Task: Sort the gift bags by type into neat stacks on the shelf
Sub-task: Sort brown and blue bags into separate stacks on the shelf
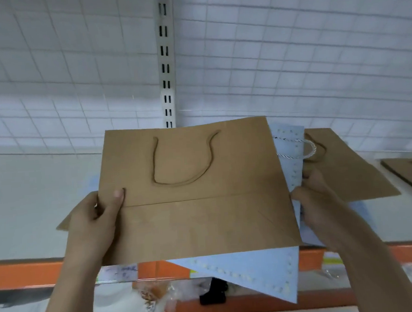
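A flat brown kraft gift bag point(197, 192) with a brown cord handle lies on top of a loose bundle that I hold over the white shelf point(34, 209). My left hand point(96, 225) grips the bundle's left edge, thumb on the top bag. My right hand point(316, 197) grips the right edge, fingers tucked under. Beneath the top bag, a light blue bag point(262, 270) with a pale dotted border pokes out at the bottom and right, its white twisted cord showing. Another brown bag point(346, 171) fans out to the right.
A small stack of flat brown bags point(411, 169) lies on the shelf at far right. The shelf has an orange front rail point(26, 275), a white wire-grid back point(75, 79) and a slotted upright point(165, 62). Wrapped goods sit on the lower shelf point(151, 296).
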